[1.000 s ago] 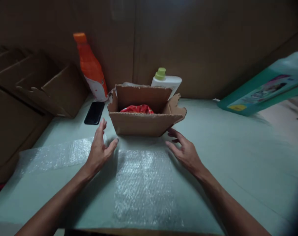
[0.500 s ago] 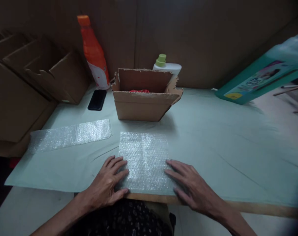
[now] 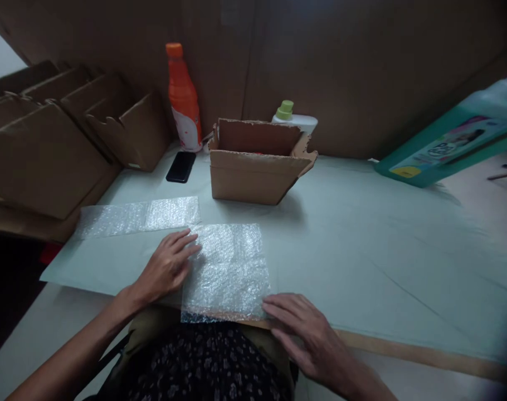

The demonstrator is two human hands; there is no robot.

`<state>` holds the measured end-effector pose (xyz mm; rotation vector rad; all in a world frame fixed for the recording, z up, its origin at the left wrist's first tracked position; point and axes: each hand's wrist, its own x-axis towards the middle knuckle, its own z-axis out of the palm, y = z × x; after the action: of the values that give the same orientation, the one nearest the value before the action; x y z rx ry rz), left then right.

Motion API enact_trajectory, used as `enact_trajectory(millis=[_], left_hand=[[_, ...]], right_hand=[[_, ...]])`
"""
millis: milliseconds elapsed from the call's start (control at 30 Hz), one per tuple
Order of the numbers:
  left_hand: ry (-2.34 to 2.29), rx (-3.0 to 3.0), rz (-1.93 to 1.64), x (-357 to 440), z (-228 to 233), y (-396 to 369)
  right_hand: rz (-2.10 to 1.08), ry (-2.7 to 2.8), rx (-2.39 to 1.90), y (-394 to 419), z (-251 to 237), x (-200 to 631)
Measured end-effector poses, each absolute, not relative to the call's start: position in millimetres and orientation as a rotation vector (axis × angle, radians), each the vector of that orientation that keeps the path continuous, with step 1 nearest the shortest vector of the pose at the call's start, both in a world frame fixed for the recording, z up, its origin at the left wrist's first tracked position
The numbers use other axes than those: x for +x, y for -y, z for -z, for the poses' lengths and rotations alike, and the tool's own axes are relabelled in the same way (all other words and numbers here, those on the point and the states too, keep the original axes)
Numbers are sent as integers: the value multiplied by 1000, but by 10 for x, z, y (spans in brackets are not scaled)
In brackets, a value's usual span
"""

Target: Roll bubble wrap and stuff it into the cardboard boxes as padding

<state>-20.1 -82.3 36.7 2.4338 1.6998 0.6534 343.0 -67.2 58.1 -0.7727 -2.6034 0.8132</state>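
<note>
Counter [image 3: 362, 245] under a pale green sheet, wood edge bare along the near side; brown cardboard wall behind it; stack of folded cartons [image 3: 48, 145] at far left, leaning against each other; teal pack [image 3: 449, 147] lying tilted at far right, printed label facing up; open box [image 3: 257, 167] mid-counter near the back, flaps up, a bit of red just visible inside, cannot tell what; orange bottle [image 3: 183, 100] upright behind the box to its left, orange cap; white bottle [image 3: 295, 116] with green cap behind the box, mostly hidden by it; long wrap strip [image 3: 140, 216] flat on the sheet, left of centre; square wrap [image 3: 228, 270] nearest the person, its top left corner just beside the strip's right end, its near edge hanging over the counter edge; black phone [image 3: 181, 166] face up between orange bottle and strip, left of the box; left hand [image 3: 165, 267] flat, fingers spread, palm down, fingertips on the left edge of the square wrap, gripping nothing; right hand [image 3: 303, 331] flat, fingers spread, palm down at the counter edge, fingertips touching the square wrap's near right corner, gripping nothing; both hands well apart from the box; dark patterned cloth on the person's lap under the counter edge.
</note>
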Motion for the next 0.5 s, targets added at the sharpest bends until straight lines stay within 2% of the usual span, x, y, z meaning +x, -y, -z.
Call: enact_trajectory(millis=[133,267,367,500], left_hand=[[-1635,2503,-453,-265,-281,1467],[-1518,2502,-268,-151,-252,1728],[-1460,2447,-324,-57,-271,1665],[-1474,2287,-648,32,-234,1531]], right_hand=[[-344,2806,-737,492,-321,3570],[-219,2822,-600,341,-156,3454],[-423,2631,-569,281,-169,3296],[-998,2199,-937,263,-338,3152]])
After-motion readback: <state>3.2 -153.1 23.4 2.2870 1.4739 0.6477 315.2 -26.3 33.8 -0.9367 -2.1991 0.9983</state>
